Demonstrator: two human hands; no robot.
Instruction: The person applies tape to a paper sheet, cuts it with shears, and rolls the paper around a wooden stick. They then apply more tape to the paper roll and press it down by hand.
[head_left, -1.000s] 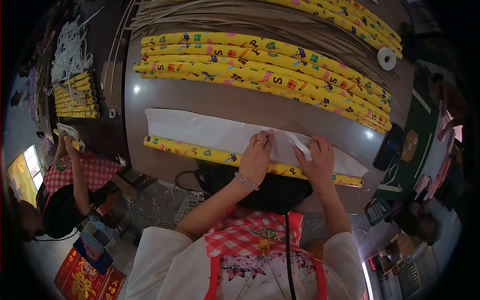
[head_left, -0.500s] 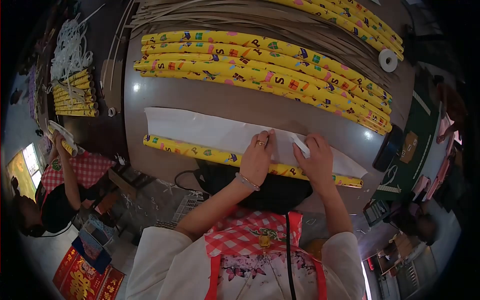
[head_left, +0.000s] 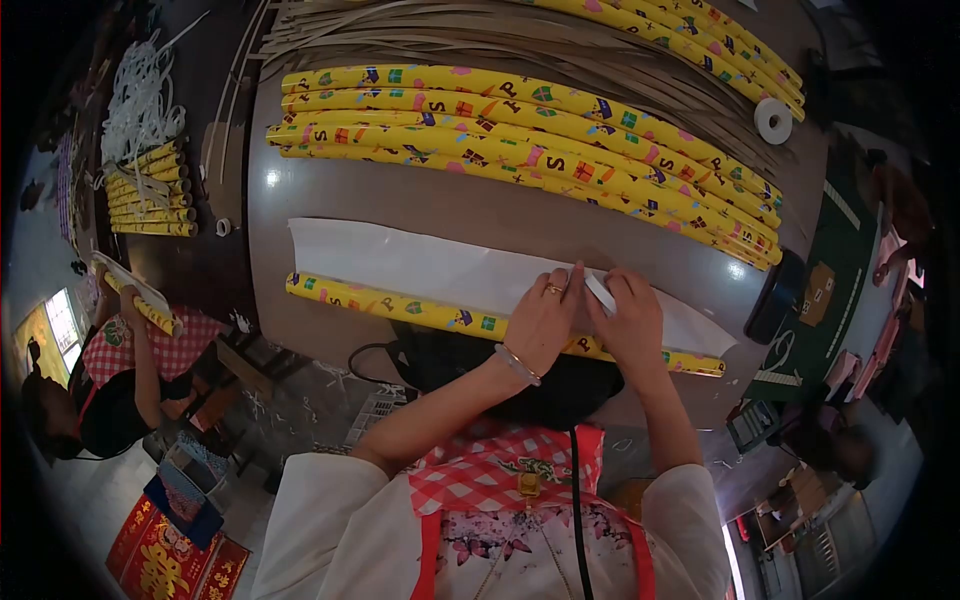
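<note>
A sheet of yellow printed wrapping paper, partly rolled, lies before me with its white underside (head_left: 400,250) showing and its yellow rolled edge (head_left: 400,303) nearest me. My right hand (head_left: 632,320) grips a small white roll (head_left: 600,291), seen edge-on, that looks like tape. Close beside it, my left hand (head_left: 543,322) rests over the paper, fingers bent and pressed together near the white roll. Whatever the left fingertips pinch is too small to make out. Both forearms reach across the yellow rolled edge.
Several finished yellow rolls (head_left: 530,150) lie beyond the paper, with brown strips (head_left: 480,45) behind them. A white tape roll (head_left: 773,121) and a dark phone-like object (head_left: 776,297) are at the right. A black bag (head_left: 545,385) sits at the near edge. A co-worker (head_left: 110,390) handles a roll at left.
My left hand has slid right along the paper, up close to my right hand. The right hand stays nearly in place with the white roll. The co-worker's yellow roll has shifted.
</note>
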